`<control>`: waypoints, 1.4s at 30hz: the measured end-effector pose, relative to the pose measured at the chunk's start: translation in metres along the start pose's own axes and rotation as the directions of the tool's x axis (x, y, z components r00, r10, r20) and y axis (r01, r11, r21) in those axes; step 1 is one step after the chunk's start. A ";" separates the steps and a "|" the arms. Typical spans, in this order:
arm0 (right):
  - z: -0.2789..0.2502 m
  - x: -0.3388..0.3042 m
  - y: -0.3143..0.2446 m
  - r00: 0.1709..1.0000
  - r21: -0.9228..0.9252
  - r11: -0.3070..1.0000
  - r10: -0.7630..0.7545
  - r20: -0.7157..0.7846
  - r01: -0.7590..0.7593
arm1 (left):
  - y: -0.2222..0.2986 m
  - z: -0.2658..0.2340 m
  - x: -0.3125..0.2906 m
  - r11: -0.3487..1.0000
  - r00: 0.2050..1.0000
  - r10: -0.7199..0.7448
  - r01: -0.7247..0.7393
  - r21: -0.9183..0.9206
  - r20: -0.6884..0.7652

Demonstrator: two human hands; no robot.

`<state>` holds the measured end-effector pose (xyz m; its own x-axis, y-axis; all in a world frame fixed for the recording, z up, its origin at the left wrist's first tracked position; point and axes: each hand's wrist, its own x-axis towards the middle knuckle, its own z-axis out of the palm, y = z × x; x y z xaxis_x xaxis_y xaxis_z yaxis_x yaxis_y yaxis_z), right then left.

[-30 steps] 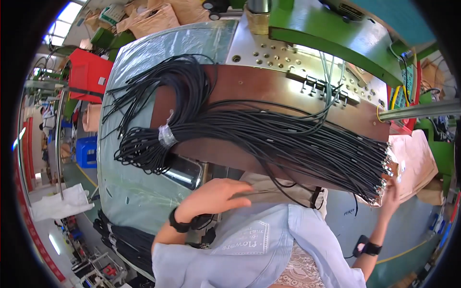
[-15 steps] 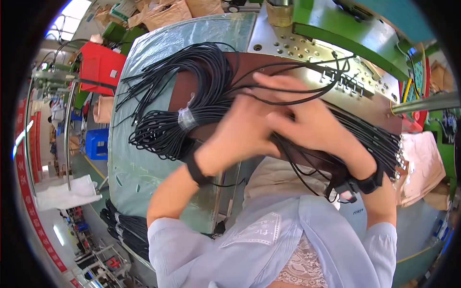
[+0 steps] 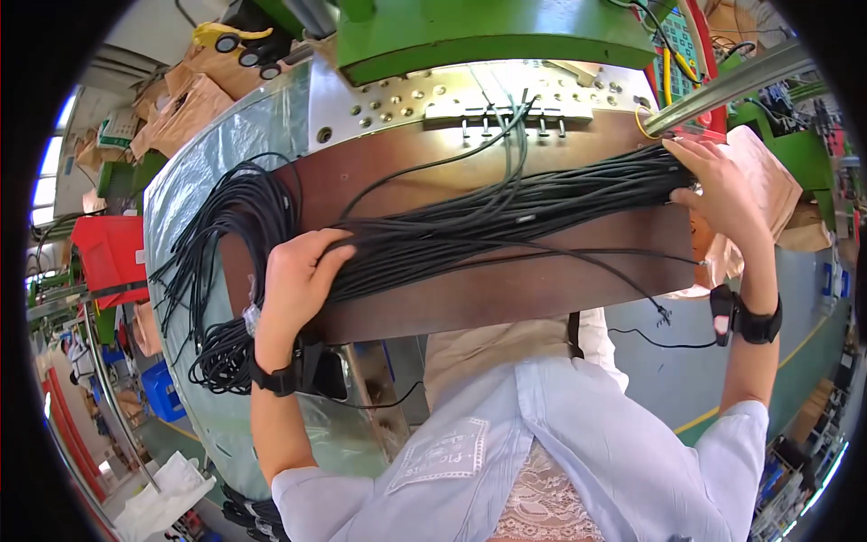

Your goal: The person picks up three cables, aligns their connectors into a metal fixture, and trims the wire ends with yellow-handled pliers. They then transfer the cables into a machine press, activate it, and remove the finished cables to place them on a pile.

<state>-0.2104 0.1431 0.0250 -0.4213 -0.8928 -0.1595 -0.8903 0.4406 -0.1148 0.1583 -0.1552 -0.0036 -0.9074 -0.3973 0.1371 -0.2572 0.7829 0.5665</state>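
A long bundle of black cables (image 3: 506, 203) lies across a brown board (image 3: 433, 303) in front of me. My left hand (image 3: 298, 280) grips the bundle near its left end, thumb and fingers over the cables. At the right end, my right hand (image 3: 722, 185) has its thumb and fingers around the cable ends. A few loose cables arch up to a metal fixture with pins (image 3: 506, 116), and one strays down past the board's front edge. Beside my left hand lies a looped, tied cable bundle (image 3: 221, 357); more cables curve over the board's left side (image 3: 262, 208).
A green machine body (image 3: 497, 45) stands over a perforated metal plate (image 3: 379, 108) at the back. A metal bar (image 3: 722, 90) juts in at the upper right. Left are a red bin (image 3: 108, 257) and a blue stool (image 3: 163, 393). Brown paper packages (image 3: 190, 113) lie behind.
My hands were together and blurred over the middle of the cables; they have moved apart to opposite ends of the bundle. The raised loop of cables has come down. The view has turned.
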 end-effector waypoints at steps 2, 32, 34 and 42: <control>0.010 0.004 -0.037 0.982 0.088 0.991 -0.080 -0.169 0.096 | 0.000 -0.001 0.006 0.974 0.976 -0.210 0.214 -0.067 0.062; 0.048 -0.112 0.028 0.702 -0.067 0.835 0.412 -0.581 -0.546 | 0.143 0.091 0.151 0.964 0.885 0.263 -0.220 -0.153 0.385; 0.054 -0.107 -0.035 0.836 0.207 0.960 0.268 -0.478 -0.189 | 0.173 0.102 0.202 0.965 0.559 -0.009 0.223 -0.140 0.829; 0.073 -0.069 -0.025 0.858 0.012 0.983 0.168 -0.486 -0.186 | 0.218 0.126 0.161 0.200 0.624 0.226 0.722 -0.662 0.748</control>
<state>-0.1464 0.2004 -0.0327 -0.5949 -0.7372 0.3204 -0.7945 0.5998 -0.0953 -0.0858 0.0114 0.0399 -0.8729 0.2876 -0.3942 -0.4864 -0.4476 0.7504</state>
